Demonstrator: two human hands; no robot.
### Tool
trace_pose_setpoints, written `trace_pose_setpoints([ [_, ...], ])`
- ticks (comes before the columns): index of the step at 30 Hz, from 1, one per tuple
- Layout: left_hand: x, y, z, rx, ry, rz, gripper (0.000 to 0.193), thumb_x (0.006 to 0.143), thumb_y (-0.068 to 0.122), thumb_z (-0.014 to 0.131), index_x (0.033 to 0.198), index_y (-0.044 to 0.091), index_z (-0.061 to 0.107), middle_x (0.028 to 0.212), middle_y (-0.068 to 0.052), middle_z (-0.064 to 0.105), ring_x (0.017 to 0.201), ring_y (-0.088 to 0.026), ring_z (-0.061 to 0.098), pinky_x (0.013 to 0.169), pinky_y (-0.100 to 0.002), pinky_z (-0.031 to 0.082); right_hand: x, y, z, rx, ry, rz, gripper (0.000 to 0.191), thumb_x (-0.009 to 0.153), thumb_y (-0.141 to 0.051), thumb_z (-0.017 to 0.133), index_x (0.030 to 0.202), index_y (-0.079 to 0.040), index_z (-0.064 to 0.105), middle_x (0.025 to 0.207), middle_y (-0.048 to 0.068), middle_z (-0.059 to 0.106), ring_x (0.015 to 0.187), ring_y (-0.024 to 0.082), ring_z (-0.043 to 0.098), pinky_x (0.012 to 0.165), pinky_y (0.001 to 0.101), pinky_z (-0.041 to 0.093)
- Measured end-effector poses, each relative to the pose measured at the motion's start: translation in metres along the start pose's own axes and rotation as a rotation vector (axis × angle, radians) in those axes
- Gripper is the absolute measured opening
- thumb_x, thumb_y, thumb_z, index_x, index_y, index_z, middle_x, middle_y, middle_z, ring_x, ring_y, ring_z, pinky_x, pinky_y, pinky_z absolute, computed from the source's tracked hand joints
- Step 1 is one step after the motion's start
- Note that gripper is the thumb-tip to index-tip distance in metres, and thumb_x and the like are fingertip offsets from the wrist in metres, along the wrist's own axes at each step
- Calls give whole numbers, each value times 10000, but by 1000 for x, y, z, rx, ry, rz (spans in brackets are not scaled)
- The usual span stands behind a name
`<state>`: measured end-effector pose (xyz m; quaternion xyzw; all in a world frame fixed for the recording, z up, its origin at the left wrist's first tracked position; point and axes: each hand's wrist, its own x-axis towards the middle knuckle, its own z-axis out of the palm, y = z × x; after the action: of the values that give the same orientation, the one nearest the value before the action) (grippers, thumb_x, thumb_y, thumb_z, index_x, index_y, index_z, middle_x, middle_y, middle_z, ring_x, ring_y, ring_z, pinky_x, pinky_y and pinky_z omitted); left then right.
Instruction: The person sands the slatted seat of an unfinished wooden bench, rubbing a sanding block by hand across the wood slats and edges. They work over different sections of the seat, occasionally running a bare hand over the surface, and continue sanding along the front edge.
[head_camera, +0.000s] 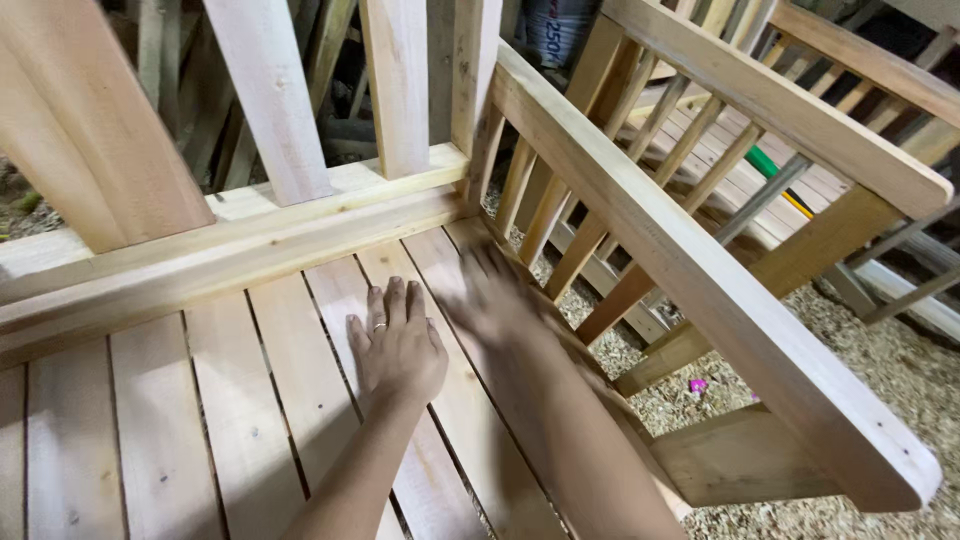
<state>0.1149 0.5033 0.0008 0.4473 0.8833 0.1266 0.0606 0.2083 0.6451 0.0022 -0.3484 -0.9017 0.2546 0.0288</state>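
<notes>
the left hand (398, 345) is being pressed flat, fingers extended and grasping nothing, on the seat slats (300, 400), whose long axis runs away toward the back rail (230, 255). the right hand (490, 295) is being blurred by motion just beside it; its grip cannot be determined. the armrest (720, 270) is being shown to the right.
</notes>
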Motion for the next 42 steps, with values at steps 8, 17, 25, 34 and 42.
trace_pose_setpoints([
  [8,-3,2,-4,-29,18,-2,604,993,333,391,1567,177,291,1661,-39,211,1530,-271,171,1197,-592,168,-111,13,-7,-40,42,-68,965,901,-786,261,1644,-219,20,1731,146,-28,1580,390,92,1214,548,127],
  [17,-2,1,3,-1,48,11,599,994,336,377,1564,176,291,1665,-40,209,1528,-288,183,1190,-594,166,-223,53,9,-84,-70,199,999,856,-764,317,1647,-210,60,1708,104,129,1529,256,229,1230,371,259],
  [25,0,0,-5,57,-13,22,613,1007,350,347,1582,168,234,1679,-63,157,1529,-284,161,1190,-594,148,-52,11,-10,-126,98,96,992,893,-779,378,1632,-174,110,1720,72,26,1596,271,8,1271,479,67],
  [34,-1,0,-6,18,-16,10,609,1009,337,350,1594,194,263,1688,-38,186,1546,-272,179,1216,-577,164,-219,54,-17,-84,203,214,610,932,-286,585,1495,-99,443,1493,191,517,1323,348,548,1104,432,460],
  [42,3,-1,3,34,6,7,618,997,349,347,1589,198,257,1680,-35,193,1534,-257,182,1205,-581,156,-202,101,-11,-1302,-430,72,249,939,-111,582,1132,10,684,977,167,693,884,276,679,733,361,571],
])
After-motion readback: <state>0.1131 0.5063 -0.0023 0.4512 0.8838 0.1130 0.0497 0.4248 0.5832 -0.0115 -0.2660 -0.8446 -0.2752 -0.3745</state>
